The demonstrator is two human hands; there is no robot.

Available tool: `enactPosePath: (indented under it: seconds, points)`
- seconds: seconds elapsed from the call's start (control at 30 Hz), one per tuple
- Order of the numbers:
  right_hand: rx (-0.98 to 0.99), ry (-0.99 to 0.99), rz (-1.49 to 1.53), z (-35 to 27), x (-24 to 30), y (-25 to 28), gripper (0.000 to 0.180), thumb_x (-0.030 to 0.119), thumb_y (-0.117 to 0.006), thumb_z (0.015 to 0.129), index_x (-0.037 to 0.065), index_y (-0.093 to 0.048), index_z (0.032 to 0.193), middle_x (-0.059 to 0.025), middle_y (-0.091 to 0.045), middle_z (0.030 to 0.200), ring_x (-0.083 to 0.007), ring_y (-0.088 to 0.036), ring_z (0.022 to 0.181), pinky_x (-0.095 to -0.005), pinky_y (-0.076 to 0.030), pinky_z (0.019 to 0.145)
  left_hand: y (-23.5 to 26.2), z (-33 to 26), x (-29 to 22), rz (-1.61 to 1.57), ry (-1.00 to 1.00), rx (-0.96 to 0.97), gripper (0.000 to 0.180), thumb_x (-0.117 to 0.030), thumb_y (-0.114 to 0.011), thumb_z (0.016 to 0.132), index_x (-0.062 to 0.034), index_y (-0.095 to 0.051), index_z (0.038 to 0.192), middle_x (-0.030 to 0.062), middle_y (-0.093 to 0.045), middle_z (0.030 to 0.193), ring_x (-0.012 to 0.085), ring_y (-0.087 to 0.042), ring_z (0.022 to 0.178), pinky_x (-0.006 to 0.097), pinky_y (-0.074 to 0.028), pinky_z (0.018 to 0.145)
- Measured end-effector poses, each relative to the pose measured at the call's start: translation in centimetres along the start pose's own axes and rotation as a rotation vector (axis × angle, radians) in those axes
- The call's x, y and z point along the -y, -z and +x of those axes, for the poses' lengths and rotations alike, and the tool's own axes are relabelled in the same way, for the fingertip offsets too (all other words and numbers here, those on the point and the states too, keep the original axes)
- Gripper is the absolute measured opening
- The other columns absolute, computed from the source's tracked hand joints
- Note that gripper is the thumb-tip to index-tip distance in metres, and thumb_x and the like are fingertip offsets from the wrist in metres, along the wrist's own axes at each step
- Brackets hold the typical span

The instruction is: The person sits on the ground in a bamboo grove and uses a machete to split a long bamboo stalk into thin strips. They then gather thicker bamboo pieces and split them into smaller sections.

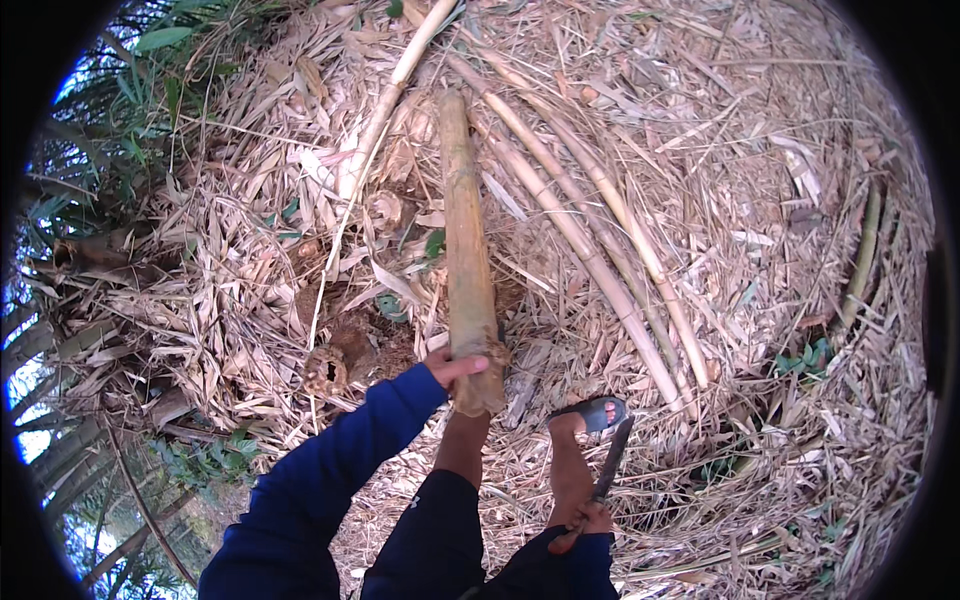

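A thick bamboo pole (467, 240), yellow-brown, runs away from me, its near end raised close to my legs. My left hand (458, 367) grips it near that end, the thumb lying across the top; the other fingers are hidden beneath. At the lower right my right hand (594, 520) is closed round the handle of a machete (612, 459). The dark blade points up and away, beside my sandalled foot (590, 414), apart from the pole.
Several thin bamboo poles (600, 240) lie to the right of the thick one, and a pale pole (385, 105) lies to its left. Cut stumps (325, 370) stick up at the left. Dry leaf litter (790, 300) covers the ground. Green plants (160, 90) edge the far left.
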State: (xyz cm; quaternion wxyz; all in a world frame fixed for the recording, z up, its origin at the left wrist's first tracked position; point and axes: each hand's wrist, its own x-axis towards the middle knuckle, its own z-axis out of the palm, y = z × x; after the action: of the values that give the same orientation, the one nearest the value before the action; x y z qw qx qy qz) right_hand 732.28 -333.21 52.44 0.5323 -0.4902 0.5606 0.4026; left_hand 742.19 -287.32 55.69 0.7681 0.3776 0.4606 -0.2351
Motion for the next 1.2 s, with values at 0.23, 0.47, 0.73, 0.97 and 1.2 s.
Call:
enactPosePath:
  seconds: [0.23, 0.47, 0.73, 0.97, 1.2]
  points:
    - [-0.051, 0.196, 0.253, -0.8, 1.1, 4.4, 0.020, -0.002, -0.062, 0.075, 0.005, -0.046, 0.086, -0.0085, -0.047, 0.061, -0.0194, -0.047, 0.042, -0.0375, -0.043, 0.037, -22.2, 21.9, 20.8, -0.238, 0.174, 0.126, 0.056, -0.035, -0.080, 0.073, -0.0115, -0.056, 0.118, 0.0050, -0.064, 0.101, 0.0186, -0.062, 0.091, 0.038, -0.051, 0.074]
    - [-0.046, 0.161, 0.530, 2.0, 3.2, 9.5, 0.021, -0.001, -0.055, 0.078, 0.006, -0.050, 0.098, -0.0062, -0.045, 0.062, -0.0164, -0.043, 0.043, -0.0336, -0.042, 0.041, -27.7, 36.0, 31.2, -0.378, 0.114, -0.039, 0.051, -0.031, -0.074, 0.079, -0.0121, -0.052, 0.121, 0.0082, -0.052, 0.129, 0.0222, -0.048, 0.119, 0.044, -0.045, 0.092]
    - [0.050, 0.249, 0.568, 2.6, 4.0, 11.9, 0.028, 0.000, -0.053, 0.080, 0.004, -0.047, 0.107, -0.0053, -0.044, 0.062, -0.0147, -0.042, 0.041, -0.0316, -0.041, 0.038, -30.7, 39.7, 35.2, -0.609, 0.005, 0.294, 0.055, -0.027, -0.072, 0.081, -0.0122, -0.048, 0.128, 0.0031, -0.056, 0.120, 0.0203, -0.051, 0.113, 0.040, -0.037, 0.100]
    - [0.099, 0.204, 0.790, 2.6, 5.0, 12.9, 0.026, -0.006, -0.048, 0.080, 0.001, -0.047, 0.105, -0.0082, -0.048, 0.062, -0.0160, -0.043, 0.041, -0.0329, -0.041, 0.039, -35.1, 40.7, 34.1, -0.454, -0.054, -0.023, 0.059, -0.032, -0.074, 0.080, -0.0079, -0.047, 0.127, 0.0047, -0.054, 0.122, 0.0171, -0.051, 0.113, 0.038, -0.040, 0.098]
    - [0.083, 0.202, 0.677, 2.1, 4.6, 12.5, 0.027, -0.006, -0.049, 0.080, 0.003, -0.048, 0.106, -0.0078, -0.048, 0.062, -0.0161, -0.045, 0.044, -0.0344, -0.041, 0.042, -35.6, 38.0, 33.0, -0.396, -0.118, -0.067, 0.063, -0.027, -0.075, 0.079, -0.0038, -0.042, 0.128, 0.0103, -0.053, 0.122, 0.0217, -0.052, 0.114, 0.040, -0.041, 0.101]
